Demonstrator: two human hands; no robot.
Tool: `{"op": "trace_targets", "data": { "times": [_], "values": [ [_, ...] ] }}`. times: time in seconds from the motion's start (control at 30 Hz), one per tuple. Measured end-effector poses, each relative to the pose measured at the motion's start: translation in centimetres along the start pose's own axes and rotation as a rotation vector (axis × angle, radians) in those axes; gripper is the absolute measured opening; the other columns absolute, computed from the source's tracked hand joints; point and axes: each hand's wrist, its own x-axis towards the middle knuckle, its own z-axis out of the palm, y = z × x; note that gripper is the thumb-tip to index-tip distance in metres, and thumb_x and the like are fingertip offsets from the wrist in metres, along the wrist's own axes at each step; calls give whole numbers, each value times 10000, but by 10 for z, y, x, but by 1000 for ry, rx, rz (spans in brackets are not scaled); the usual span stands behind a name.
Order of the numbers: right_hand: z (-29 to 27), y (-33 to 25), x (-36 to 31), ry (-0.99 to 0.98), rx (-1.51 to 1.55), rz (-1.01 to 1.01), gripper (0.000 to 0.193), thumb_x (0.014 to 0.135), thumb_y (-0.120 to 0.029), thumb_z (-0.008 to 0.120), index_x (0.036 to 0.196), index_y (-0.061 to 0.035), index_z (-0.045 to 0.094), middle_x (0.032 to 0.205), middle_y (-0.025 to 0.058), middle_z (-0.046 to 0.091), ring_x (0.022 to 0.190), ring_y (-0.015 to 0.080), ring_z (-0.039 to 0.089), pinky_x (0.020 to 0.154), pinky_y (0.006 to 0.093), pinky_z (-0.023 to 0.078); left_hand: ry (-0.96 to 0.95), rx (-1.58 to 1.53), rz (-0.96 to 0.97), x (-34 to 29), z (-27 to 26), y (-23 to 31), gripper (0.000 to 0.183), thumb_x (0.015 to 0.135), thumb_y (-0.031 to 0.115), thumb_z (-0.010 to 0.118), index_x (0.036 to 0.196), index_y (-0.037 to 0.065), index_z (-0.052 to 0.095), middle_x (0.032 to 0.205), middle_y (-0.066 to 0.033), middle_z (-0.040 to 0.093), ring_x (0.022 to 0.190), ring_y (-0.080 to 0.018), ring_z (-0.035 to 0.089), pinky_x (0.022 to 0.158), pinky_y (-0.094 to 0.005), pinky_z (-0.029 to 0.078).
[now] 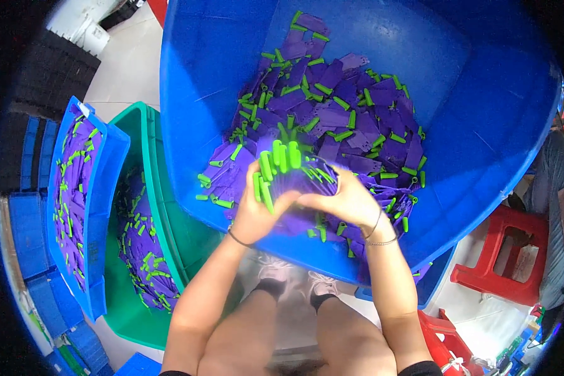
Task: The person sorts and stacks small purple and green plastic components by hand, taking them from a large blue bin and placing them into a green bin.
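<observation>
Above the near part of a large blue bin [225, 37], my left hand [255, 213] and my right hand [351, 202] are cupped around a bundle of purple flat pieces with green handles [284, 156]. Its green handles stick up between my hands, blurred by motion. The thumbs almost meet on the near side. Fingers on the far side are partly hidden by the bundle. Below my hands, a loose heap of the same purple pieces [332, 75] covers much of the bin floor, lying in all directions.
At left, a green tub [145, 125] and a blue crate [118, 144], tilted over its edge, hold more such pieces. Red stools [492, 276] stand at right, near another person's leg [556, 232]. Stacked blue crates [28, 232] line the far left.
</observation>
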Motion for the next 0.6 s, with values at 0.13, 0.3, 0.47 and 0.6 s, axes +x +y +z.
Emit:
{"op": "trace_targets", "data": {
  "times": [0.13, 0.3, 0.47, 0.6],
  "values": [
    [-67, 29, 38, 648, -662, -79, 292, 739, -167, 679, 962, 12, 620, 886, 134, 684, 822, 242, 659, 734, 344, 502, 30, -155, -90, 8, -1, -2, 775, 687, 151, 803, 1288, 17, 333, 1156, -118, 526, 1067, -223, 527, 927, -341, 414],
    [-71, 17, 78, 708, -972, 356, 532, 701, -358, 724, 976, 73, 578, 947, 289, 615, 917, 403, 599, 760, 429, 487, 28, -305, 77, 11, -9, 7, 854, 684, 28, 758, 1347, 43, 221, 1153, -147, 524, 1041, -249, 562, 922, -366, 436],
    [-49, -50, 13, 287, -1001, -279, 238, 698, -193, 677, 884, -66, 599, 808, 160, 620, 777, 356, 613, 676, 426, 498, 29, -628, -155, 24, -25, 25, 850, 754, -43, 653, 1401, 108, 122, 1128, -161, 553, 1008, -256, 598, 896, -406, 479],
    [-11, -93, -12, -61, -957, -477, 251, 643, -129, 677, 885, -115, 611, 818, 43, 581, 756, 241, 596, 648, 353, 444, -359, -654, -343, 19, -31, 16, 513, 817, 128, 638, 1266, -4, 428, 1152, -124, 564, 1014, -220, 588, 911, -349, 460]
  ]
}}
